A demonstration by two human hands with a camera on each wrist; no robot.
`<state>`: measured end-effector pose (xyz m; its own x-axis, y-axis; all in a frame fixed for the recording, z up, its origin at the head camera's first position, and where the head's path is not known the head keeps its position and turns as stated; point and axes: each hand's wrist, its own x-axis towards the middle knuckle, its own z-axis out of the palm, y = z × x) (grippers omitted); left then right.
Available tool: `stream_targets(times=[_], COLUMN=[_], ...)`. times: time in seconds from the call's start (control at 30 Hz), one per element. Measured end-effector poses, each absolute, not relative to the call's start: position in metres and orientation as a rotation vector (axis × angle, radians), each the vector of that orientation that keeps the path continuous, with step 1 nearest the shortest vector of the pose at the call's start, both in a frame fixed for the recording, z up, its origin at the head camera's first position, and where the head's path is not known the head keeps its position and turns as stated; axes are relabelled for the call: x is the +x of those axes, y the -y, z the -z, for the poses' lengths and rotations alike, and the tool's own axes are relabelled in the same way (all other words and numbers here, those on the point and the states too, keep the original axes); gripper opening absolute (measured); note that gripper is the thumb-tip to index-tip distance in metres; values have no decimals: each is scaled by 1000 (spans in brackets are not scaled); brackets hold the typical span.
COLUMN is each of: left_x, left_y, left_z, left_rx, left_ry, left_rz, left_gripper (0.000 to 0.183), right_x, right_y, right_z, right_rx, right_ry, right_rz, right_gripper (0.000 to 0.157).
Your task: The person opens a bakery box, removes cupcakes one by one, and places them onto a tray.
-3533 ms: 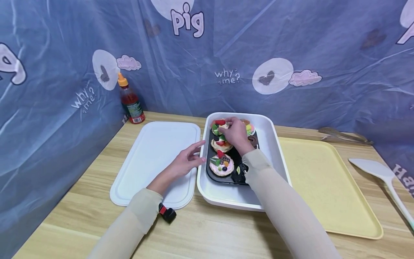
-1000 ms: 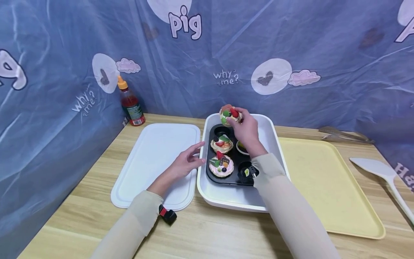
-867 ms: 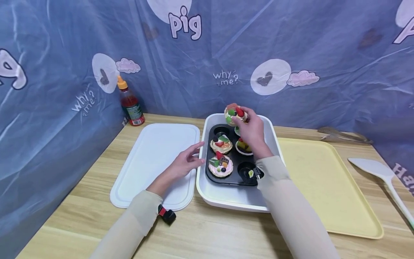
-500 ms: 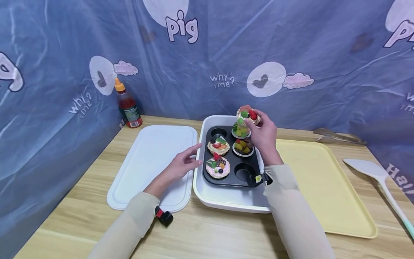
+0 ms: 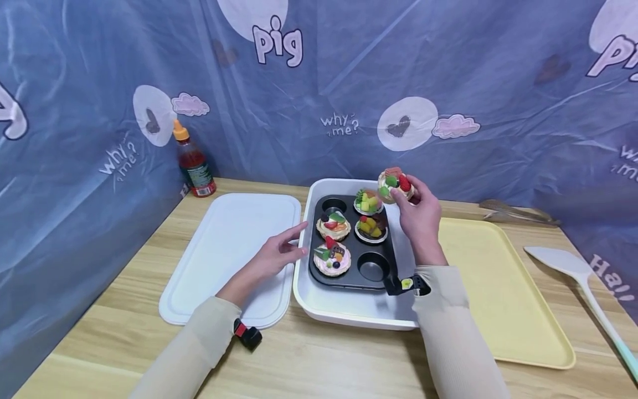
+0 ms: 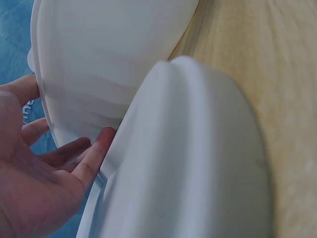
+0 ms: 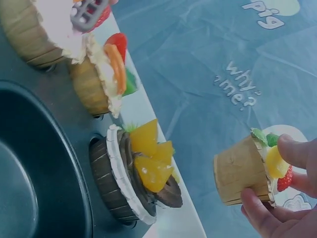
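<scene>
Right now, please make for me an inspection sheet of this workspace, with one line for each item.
Surface: wooden table.
Job's things: one cake in hand, off the black pan; four cakes sit in the pan, which lies in the white bin.
Clutter: white tray, yellow tray, sauce bottle, spatula, tongs-like tool.
Hands: left hand has fingertips at the bin's rim; right hand pinches the cake.
Cables: nothing seen.
Surroundings: blue printed sheet behind and at left.
</scene>
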<state>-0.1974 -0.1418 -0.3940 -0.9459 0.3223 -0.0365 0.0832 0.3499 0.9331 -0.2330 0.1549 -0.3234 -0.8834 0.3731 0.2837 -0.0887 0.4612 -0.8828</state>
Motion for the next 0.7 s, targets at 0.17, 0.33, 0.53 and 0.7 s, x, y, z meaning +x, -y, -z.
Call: stream_targets(times=[0.17, 0.33, 0.53, 0.7], left_x=[-196, -194, -196, -198], left_y=[145, 150, 147, 144], left_z=[393, 393, 394, 397], left_rx=[368, 378, 404, 419], left_ry=[-2398, -2393, -2383, -2375], left_rz=[-1642, -1665, -1675, -1675], left_gripper=[65, 65, 65, 65], right_x=[-232, -233, -228, -222], right_y=[-154, -151, -165, -187], right_z=[323, 319, 309, 303], right_rx=[-229, -256, -281, -325], right_ry=[2228, 2229, 2151, 2136], right_rz=[-1453, -1540, -1697, -1685], right_gripper=[50, 51, 51, 50])
